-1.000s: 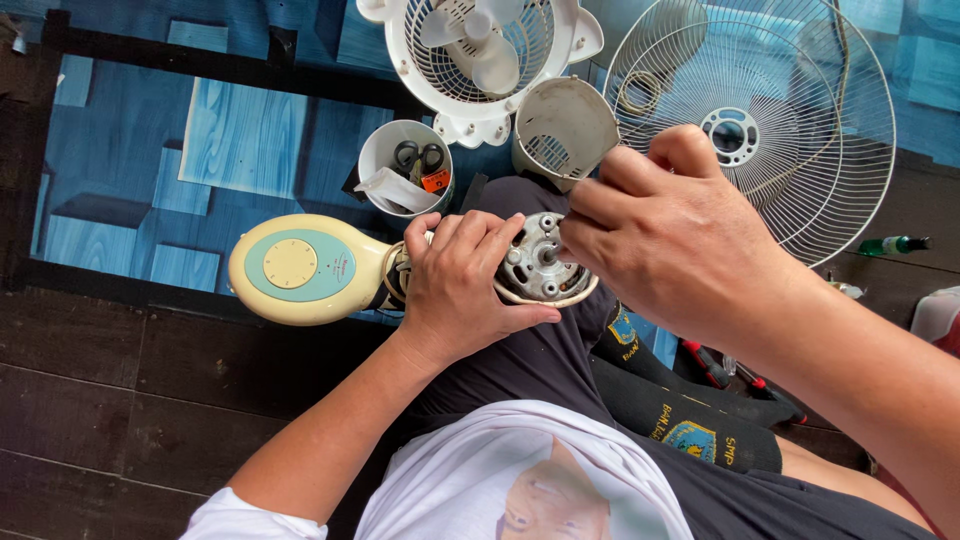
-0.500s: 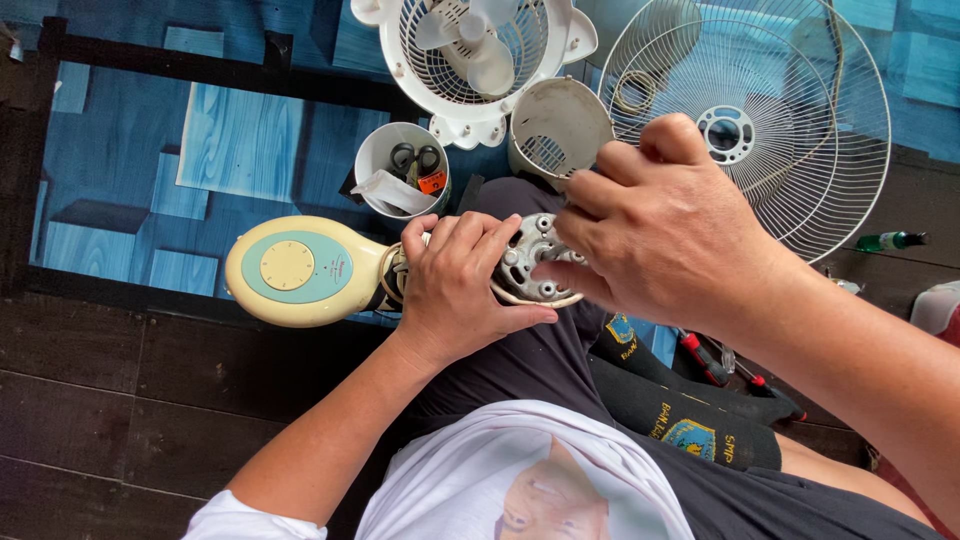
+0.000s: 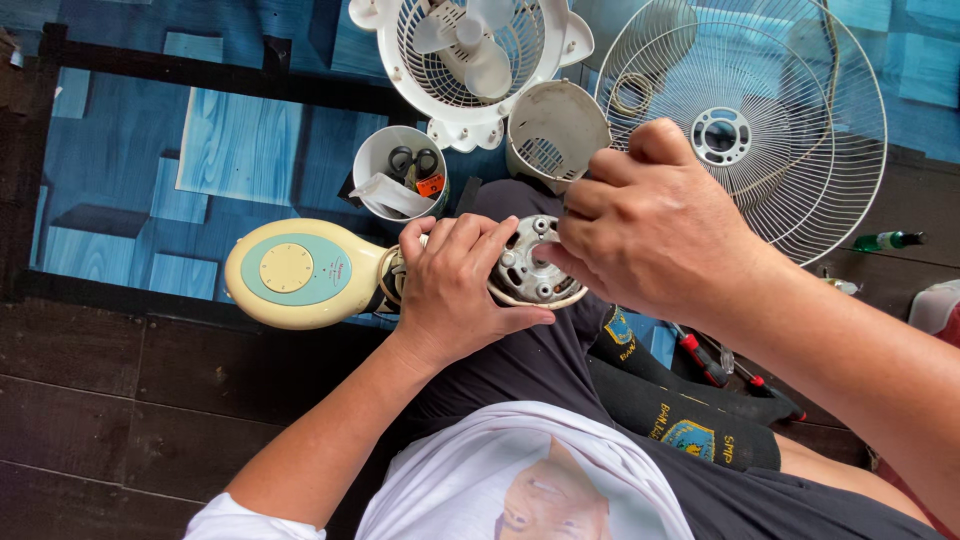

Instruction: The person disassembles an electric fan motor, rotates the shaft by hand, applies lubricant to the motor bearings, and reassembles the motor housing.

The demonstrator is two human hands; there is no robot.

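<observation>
biggest thing we've got in view is the round wire fan guard (image 3: pixel 800 150) lying flat on the blue patterned mat (image 3: pixel 240 150), up at the top right. next to it, top middle, is a small white fan (image 3: pixel 470 55) with its blades showing through its own grille.

then there's the cream fan base (image 3: pixel 300 272) with a pale teal panel and a round dial, lying on its side across the edge of the mat, just left of our lap. its neck runs straight into the motor (image 3: pixel 535 265), which sits over our knee, metal face up (you can see the holes and screw posts around the middle).

our left hand (image 3: pixel 455 290) is wrapped around the motor's left side where it meets the neck, fingers curled over the top, thumb underneath, so a closed, firm hold on it. our right hand (image 3: pixel 650 225) comes in from the right with fingers bunched and pinched down at the motor's upper right rim; we can't tell if there's a screw or small part between the fingertips, the hand hides it.

smaller stuff: a beige plastic housing (image 3: pixel 555 130) standing just above the motor, a white cup (image 3: pixel 400 172) with scissors and odds in it to its left, a red-handled screwdriver (image 3: pixel 700 358) by our leg, and a green bottle (image 3: pixel 885 241) lying far right.
</observation>
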